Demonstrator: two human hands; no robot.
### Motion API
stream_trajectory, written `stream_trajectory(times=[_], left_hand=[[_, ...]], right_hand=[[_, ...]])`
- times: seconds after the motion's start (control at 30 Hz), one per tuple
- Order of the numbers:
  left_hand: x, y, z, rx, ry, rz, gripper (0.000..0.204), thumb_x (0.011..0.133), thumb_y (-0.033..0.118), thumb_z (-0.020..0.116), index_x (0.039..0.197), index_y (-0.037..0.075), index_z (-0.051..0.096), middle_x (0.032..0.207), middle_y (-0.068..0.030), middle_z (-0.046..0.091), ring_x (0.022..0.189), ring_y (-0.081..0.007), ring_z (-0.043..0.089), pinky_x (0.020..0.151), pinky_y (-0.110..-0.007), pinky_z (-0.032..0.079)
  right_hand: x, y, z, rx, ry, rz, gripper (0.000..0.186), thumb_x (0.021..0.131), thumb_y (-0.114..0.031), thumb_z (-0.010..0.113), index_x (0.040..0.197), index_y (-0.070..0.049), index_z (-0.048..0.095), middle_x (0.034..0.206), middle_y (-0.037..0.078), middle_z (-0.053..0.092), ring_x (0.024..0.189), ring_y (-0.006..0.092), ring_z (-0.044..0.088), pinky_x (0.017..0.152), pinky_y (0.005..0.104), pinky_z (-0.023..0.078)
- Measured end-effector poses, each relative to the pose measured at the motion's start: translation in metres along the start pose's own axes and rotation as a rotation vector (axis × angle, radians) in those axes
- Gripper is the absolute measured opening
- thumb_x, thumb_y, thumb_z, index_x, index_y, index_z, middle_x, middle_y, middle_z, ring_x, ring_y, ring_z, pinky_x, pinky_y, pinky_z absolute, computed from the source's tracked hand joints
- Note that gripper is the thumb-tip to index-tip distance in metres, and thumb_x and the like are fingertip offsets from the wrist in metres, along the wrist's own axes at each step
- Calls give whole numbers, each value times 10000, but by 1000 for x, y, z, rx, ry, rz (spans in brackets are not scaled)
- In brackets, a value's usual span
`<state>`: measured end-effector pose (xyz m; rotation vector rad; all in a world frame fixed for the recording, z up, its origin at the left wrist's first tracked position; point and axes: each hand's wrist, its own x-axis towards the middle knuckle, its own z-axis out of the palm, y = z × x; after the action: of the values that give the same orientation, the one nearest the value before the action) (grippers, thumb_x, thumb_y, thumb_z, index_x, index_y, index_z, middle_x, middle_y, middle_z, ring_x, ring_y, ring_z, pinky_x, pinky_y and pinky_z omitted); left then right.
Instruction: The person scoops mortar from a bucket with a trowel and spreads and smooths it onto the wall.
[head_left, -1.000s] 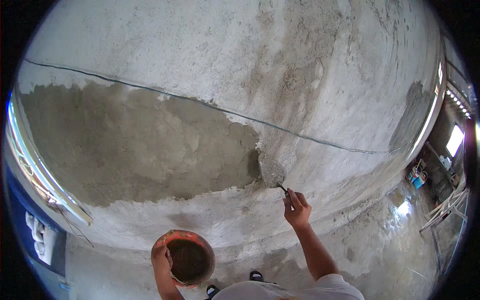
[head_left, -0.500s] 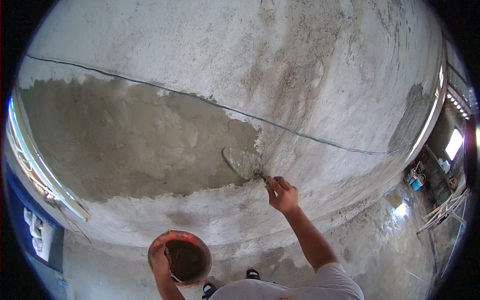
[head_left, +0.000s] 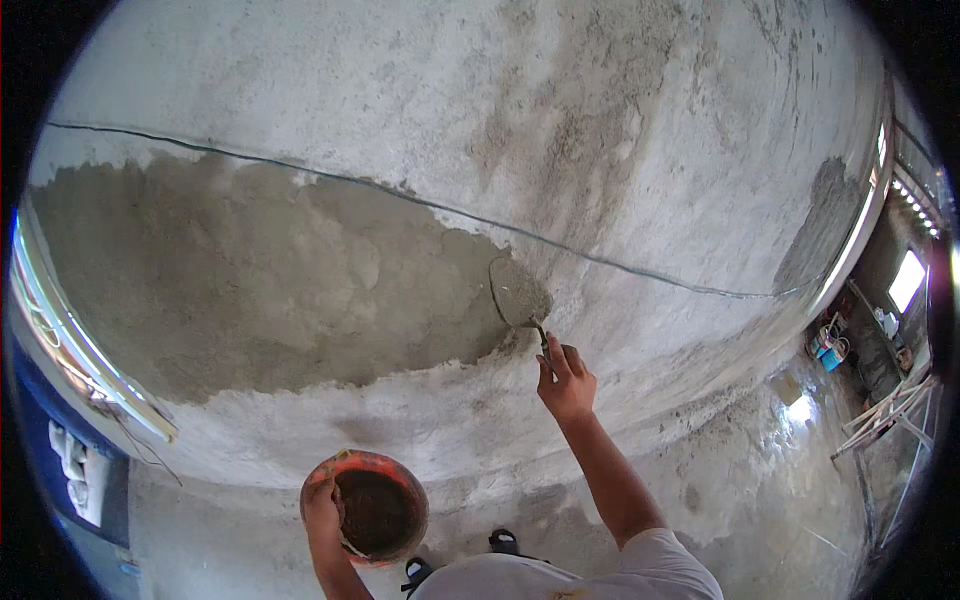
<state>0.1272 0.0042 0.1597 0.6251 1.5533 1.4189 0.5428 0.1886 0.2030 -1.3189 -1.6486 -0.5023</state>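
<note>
Nearest me, the left hand [head_left: 322, 510] has its fingers hooked over the rim of an orange bucket [head_left: 360, 461], in front of the body and above the floor. Held by one side only, it could tip if those fingers tire, slopping mortar [head_left: 378, 510] towards the sandals [head_left: 503, 541]. Farther out, the right hand [head_left: 567, 382] pinches the handle of a trowel [head_left: 522, 293], its blade apparently flat at the right end of the wet mortar patch [head_left: 270, 280]. Too steep a tilt might gouge that edge; a careless upward stroke could snag the cable [head_left: 460, 212] strung across the wall [head_left: 400, 80].
</note>
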Motion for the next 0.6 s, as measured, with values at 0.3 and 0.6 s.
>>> stream_trajectory(times=[0.3, 0.6], left_hand=[[-2, -5, -15, -76, 5, -20, 320, 992, 242, 546, 694, 128, 534, 552, 36, 442, 425, -82, 386, 388, -244, 280], [-4, -19, -8, 83, 128, 106, 266, 964, 269, 555, 722, 160, 542, 608, 42, 454, 486, -80, 388, 459, -274, 287]], right_hand=[[-65, 16, -29, 200, -37, 75, 432, 871, -114, 717, 1293, -84, 629, 910, 102, 685, 714, 291, 677, 601, 404, 565], [26, -33, -5, 206, 50, 46, 428, 859, -72, 695, 1278, -76, 612, 948, 113, 679, 791, 324, 702, 638, 397, 567]])
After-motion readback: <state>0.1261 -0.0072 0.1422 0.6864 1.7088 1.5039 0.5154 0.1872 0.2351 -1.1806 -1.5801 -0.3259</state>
